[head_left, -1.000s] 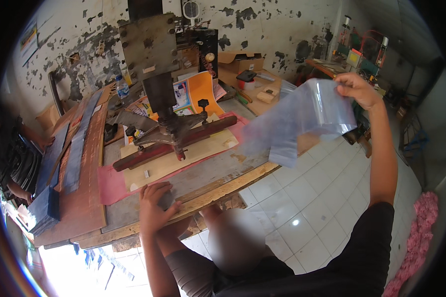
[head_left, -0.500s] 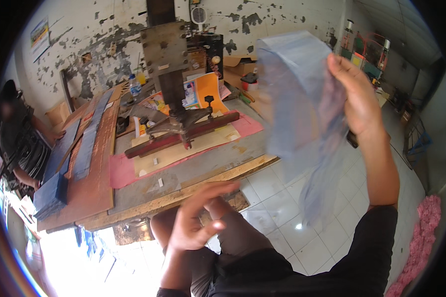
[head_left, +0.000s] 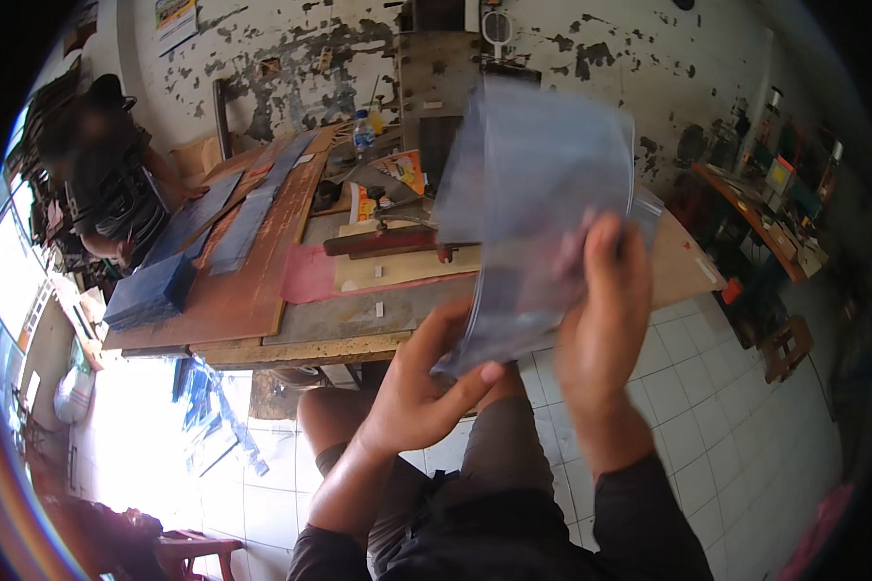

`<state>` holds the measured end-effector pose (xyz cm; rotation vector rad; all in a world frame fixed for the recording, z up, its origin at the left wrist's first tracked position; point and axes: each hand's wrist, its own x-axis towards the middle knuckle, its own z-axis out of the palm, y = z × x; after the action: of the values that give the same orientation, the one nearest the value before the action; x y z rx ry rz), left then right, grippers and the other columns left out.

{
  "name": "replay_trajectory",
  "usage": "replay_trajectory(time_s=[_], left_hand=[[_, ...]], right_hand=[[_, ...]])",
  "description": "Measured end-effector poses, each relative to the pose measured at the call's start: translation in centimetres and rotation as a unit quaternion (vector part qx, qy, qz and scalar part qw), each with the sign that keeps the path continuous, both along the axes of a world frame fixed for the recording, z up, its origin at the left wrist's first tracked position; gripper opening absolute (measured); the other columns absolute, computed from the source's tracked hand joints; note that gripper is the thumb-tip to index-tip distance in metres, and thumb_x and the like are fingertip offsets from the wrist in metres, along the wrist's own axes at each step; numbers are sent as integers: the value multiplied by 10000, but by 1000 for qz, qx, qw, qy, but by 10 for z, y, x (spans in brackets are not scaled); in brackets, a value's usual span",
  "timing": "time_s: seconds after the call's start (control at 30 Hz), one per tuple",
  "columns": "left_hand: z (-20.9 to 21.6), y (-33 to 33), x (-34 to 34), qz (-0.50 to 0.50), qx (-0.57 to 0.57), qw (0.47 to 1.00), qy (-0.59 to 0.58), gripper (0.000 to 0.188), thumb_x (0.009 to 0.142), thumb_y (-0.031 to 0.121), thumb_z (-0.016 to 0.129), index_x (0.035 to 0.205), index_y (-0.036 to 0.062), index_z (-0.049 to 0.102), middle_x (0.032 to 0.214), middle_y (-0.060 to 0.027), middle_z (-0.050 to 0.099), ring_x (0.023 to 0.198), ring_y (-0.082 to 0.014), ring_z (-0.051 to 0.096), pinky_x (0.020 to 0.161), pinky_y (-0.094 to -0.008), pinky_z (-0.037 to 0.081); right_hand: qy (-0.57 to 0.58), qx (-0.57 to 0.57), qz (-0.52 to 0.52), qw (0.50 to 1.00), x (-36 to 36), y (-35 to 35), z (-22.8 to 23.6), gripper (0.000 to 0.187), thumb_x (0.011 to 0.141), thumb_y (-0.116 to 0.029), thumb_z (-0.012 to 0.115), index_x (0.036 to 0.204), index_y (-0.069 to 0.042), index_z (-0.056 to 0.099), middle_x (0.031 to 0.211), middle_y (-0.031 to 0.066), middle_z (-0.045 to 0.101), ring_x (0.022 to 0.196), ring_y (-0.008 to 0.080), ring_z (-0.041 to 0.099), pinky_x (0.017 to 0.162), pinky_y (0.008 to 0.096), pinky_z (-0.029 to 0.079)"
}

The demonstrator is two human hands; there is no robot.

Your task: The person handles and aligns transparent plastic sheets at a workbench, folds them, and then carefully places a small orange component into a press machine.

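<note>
A bundle of clear, bluish plastic sheets [head_left: 557, 165] stands upright in front of me, slightly blurred by motion. At its lower left corner my left hand [head_left: 421, 392] closes on it, thumb in front and fingers behind. My right hand [head_left: 606, 320] grips its right side, the fingers partly smeared. Behind the sheets, a metal press [head_left: 436, 77] with a dark red bar [head_left: 378, 241] is partly covered. Under that bar lie a cream sheet [head_left: 407, 271] and a pink sheet [head_left: 308, 273] on the workbench.
A brown board [head_left: 218, 315] on the left carries long blue plastic strips [head_left: 252, 218] and a stack of blue plastic pieces [head_left: 150, 297]. A person [head_left: 111, 194] stands beyond it, one hand on the sheets. A wooden stool [head_left: 787, 349] is at the right, a red stool [head_left: 199, 547] at lower left.
The plastic sheets, loosely hanging from my right hand before, are now upright nearer the middle. My left hand has risen to their lower corner and taken hold. My view has turned left.
</note>
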<state>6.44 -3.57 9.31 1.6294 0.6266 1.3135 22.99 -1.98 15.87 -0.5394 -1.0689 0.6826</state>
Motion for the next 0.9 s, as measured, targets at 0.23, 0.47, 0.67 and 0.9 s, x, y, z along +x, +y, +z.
replay_trajectory(time_s=[0.23,0.47,0.67,0.9], left_hand=[[-199,-46,-20,111,-70,965,229,271,921,234,767,1043,-5,728,1030,-176,759,971,-259,740,875,-380,546],[-274,-75,-23,3,-209,965,157,282,974,219,722,1120,-21,707,1057,-149,754,974,-244,715,907,-351,535],[-279,-57,-18,-23,-328,945,5,368,1005,226,698,1248,-45,637,1174,-107,718,1095,-161,639,987,-333,490],[-255,-48,-5,-67,-290,954,27,377,988,176,713,1288,-26,608,1154,-69,691,1084,-159,621,979,-342,486]], right_hand=[[-97,-137,11,986,-17,-59,-253,224,1022,-207,668,1078,-16,566,997,54,626,857,102,580,773,272,483],[-80,-321,92,939,0,-100,-336,227,1041,-219,652,1122,-20,581,1002,12,622,903,71,543,815,244,450],[-115,-328,103,932,12,-98,-353,273,1024,-245,682,1144,-18,588,1041,21,633,928,79,553,862,264,454],[-53,-310,110,943,13,-81,-321,195,1006,-187,700,1071,-33,601,1004,34,634,942,100,564,865,282,453]])
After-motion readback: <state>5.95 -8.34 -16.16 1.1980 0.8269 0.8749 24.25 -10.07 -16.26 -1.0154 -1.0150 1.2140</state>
